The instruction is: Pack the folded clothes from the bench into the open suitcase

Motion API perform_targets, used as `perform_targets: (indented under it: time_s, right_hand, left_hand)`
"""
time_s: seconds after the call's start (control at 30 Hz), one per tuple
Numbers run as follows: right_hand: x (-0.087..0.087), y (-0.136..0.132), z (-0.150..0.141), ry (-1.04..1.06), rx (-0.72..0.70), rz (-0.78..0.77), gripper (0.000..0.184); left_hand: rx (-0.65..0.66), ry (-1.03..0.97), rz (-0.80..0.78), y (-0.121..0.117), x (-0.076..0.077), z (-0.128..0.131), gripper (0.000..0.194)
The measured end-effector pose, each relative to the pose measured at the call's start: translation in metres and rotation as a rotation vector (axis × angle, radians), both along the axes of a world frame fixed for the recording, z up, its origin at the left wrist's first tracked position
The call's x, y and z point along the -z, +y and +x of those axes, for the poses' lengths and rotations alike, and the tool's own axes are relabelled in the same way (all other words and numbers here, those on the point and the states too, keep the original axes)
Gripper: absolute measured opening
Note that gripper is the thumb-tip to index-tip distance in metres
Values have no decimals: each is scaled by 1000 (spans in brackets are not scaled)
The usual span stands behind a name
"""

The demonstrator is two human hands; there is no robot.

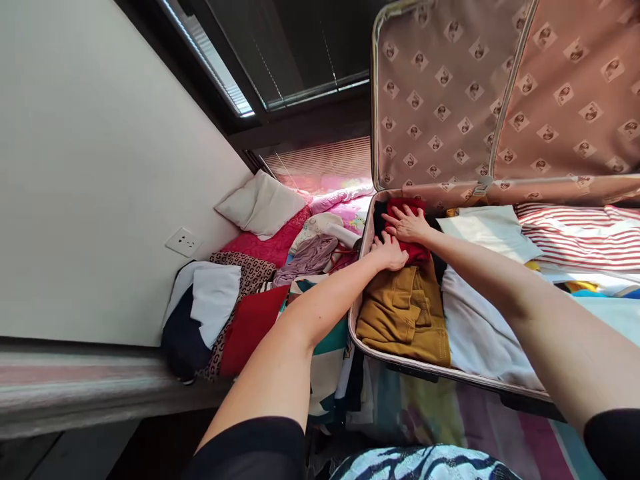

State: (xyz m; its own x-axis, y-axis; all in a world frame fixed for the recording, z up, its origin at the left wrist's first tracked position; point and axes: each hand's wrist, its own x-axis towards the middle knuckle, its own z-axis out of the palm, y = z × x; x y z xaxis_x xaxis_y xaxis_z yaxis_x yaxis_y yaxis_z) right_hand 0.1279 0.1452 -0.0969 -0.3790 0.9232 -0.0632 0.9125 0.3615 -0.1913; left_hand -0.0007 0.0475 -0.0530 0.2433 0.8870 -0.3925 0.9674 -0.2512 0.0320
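An open suitcase (356, 313) lies on a bed, its patterned lid (440, 100) standing upright. Inside are folded clothes: a red garment (417, 251) at the far left corner, mustard trousers (405, 313) in front of it, white fabric (475, 327) to the right. My right hand (407, 225) lies flat with fingers spread on the red garment. My left hand (390, 254) rests at the red garment's near edge, fingers curled down onto it, close beside the right hand.
A heap of loose clothes (235, 313) lies on the bed left of the suitcase, with a white pillow (260, 203) behind it. A wall with a socket (183, 241) is at left. Striped red-and-white cloth (575, 237) fills the suitcase's right side.
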Motion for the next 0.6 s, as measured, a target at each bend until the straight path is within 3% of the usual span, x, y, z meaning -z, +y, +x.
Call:
perform_targets:
  time_s: [0.1,0.2,0.27,0.33,0.37,0.43,0.53,0.6]
  right_hand:
    - [-3,-3,-4,52,32,14,65]
    - [-11,-11,4,156,89,63,64]
    - [-15,-10,9,219,63,79,65]
    - [-17,-4,10,536,-190,140,60]
    - [-19,-1,9,667,-325,175,59]
    - [-25,-2,7,792,-400,299,64]
    - [-52,-26,0,678,-286,428,75]
    - [-80,-60,-14,514,-242,416,74]
  left_hand:
    - [4,-6,-2,-8,-11,3,81]
    - [157,-85,75,-34,-34,-16,72]
    - [276,-244,185,-59,-47,-51,57]
    - [270,-408,317,-91,-55,-105,45]
    - [210,-462,378,-112,-57,-136,43]
    - [10,-497,462,-159,-53,-201,42]
    - [-375,-401,483,-232,-29,-283,42]
    - [-572,-294,468,-269,-4,-316,40]
